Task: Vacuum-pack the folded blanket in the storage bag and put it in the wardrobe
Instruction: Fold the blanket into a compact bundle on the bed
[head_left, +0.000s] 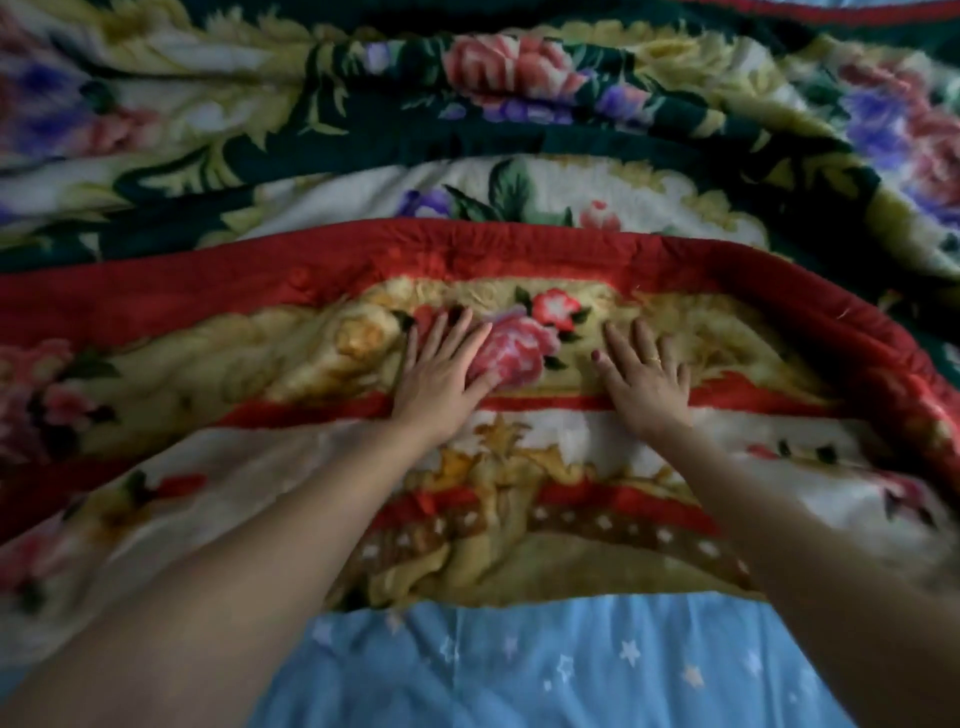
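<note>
We press our left hand (448, 371) and right hand (645, 376) flat, fingers straight and released, side by side on the red-bordered floral blanket (519, 499), whose folded layer overlies its dark green spread and overhangs the blue star-print bedsheet (519, 670) nearest us.

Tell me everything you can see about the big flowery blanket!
The blanket looks thick and fuzzy, with pink and purple flowers, green leaves, cream patches, a dark green ground farther off and a red border. It lies rumpled across a blue sheet with little stars. Its near part is folded over, so a red edge runs across the middle. The left hand and the right hand press flat on that fold, fingers spread. The far parts are blurry.
</note>
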